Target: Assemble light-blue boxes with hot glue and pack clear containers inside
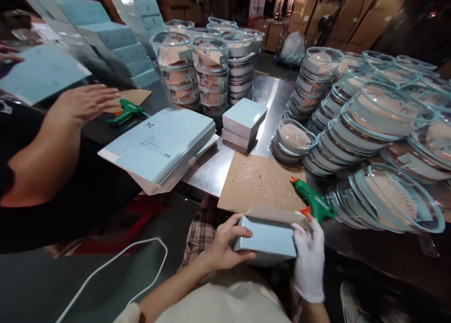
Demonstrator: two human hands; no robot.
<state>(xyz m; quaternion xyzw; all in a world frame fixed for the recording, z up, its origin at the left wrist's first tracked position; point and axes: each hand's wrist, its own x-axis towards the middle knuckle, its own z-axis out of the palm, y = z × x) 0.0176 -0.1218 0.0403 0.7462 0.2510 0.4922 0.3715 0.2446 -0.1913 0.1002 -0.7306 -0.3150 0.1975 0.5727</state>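
At far left I am seeing a co-worker's hand (pixel 86 102) lying flat beside a green glue gun (pixel 125 112), then a stack of flat blue cartons (pixel 162 144). My left hand (pixel 221 245) is gripping the pale blue box (pixel 266 240) by its left end, and my gloved right hand (pixel 309 257) is clasping its right end, low before the worktop (pixel 275 90). A second glue gun (pixel 313 201) is lying just above.

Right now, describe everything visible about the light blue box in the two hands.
The light blue box looks like smooth card, squarish, with an open flap of paler card along its top edge. The bare left hand grips its left side and the white-gloved right hand its right, holding it above the lap, below the brown cardboard sheet.
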